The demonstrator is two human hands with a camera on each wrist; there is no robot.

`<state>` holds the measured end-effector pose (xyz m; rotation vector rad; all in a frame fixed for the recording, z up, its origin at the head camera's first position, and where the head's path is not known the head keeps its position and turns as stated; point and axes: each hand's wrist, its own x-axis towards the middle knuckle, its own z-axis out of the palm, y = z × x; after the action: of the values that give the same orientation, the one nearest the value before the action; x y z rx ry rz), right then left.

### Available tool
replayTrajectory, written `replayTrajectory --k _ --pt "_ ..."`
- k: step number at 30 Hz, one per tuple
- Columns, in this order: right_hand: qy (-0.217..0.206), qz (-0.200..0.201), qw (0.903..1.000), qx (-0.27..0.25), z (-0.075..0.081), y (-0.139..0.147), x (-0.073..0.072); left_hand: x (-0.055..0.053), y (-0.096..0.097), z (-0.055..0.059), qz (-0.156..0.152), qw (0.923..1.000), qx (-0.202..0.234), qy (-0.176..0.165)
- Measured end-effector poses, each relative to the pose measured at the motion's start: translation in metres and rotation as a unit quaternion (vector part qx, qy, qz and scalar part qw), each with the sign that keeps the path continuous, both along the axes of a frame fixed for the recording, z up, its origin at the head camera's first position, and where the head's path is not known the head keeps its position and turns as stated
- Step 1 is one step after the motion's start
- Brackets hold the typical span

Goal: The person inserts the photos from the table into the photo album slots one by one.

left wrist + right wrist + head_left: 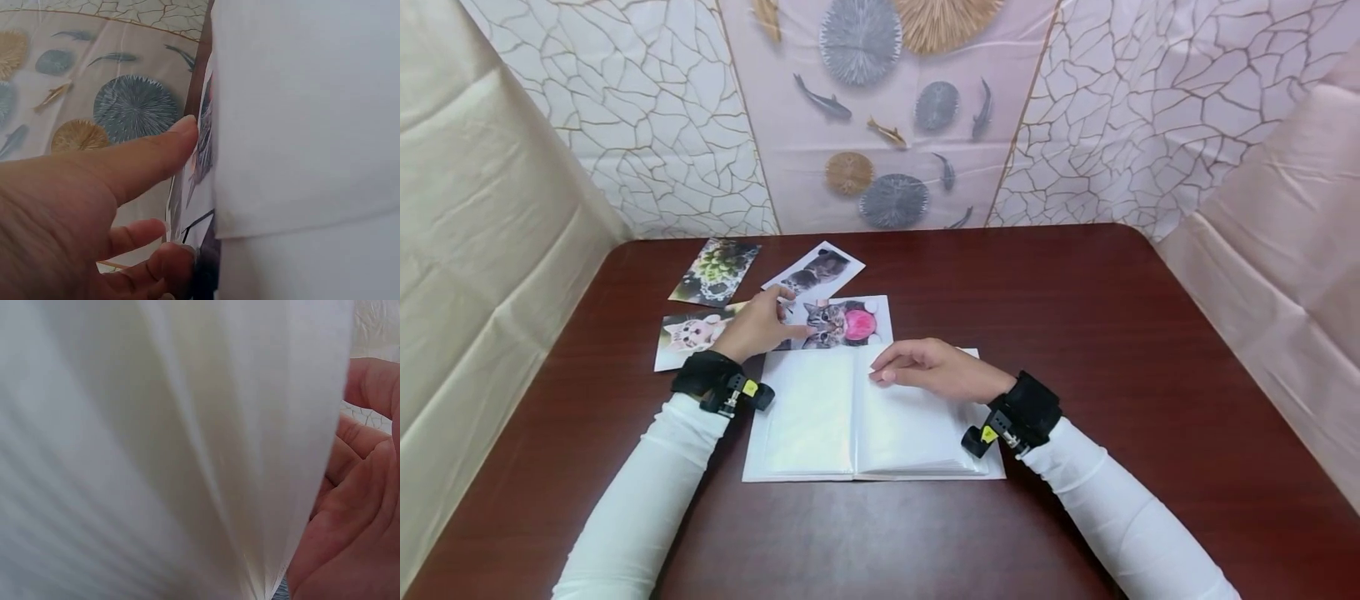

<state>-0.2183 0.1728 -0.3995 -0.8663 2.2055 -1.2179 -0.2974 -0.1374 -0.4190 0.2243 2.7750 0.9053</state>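
Note:
An open photo album point(812, 421) with blank, glossy sleeve pages lies on the table. Just beyond its top edge is a photo of a tabby cat with a round pink shape point(844, 323). My left hand point(758, 327) reaches over the photo's left end, thumb and fingers spread apart; in the left wrist view the thumb point(181, 134) lies right at its surface. Over the upper part of the right page hovers my right hand point(936, 368), its fingers loosely bent. Page sleeves point(175, 450) fill most of the right wrist view, beside that hand's palm.
Left of the album lies a photo of a pale kitten point(688, 333), partly behind the left hand. A succulent photo point(715, 271) and a dark kitten photo point(820, 268) lie farther back. The brown table point(1112, 333) reaches a patterned cloth backdrop point(880, 117).

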Motion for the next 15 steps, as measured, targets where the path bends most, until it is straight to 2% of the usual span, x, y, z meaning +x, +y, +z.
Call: replayTrajectory --k 3,7,15 --pt "-0.001 0.001 1.0000 -0.004 -0.001 0.000 0.000 -0.006 0.001 0.002 -0.002 0.9998 -0.011 -0.014" --pt "0.000 -0.001 1.0000 -0.006 0.000 -0.001 0.001 -0.011 0.002 0.003 -0.005 0.9994 -0.028 -0.016" --pt "-0.003 -0.012 0.9999 0.003 0.000 -0.002 0.003 -0.016 0.005 0.001 -0.002 0.9996 -0.010 -0.025"
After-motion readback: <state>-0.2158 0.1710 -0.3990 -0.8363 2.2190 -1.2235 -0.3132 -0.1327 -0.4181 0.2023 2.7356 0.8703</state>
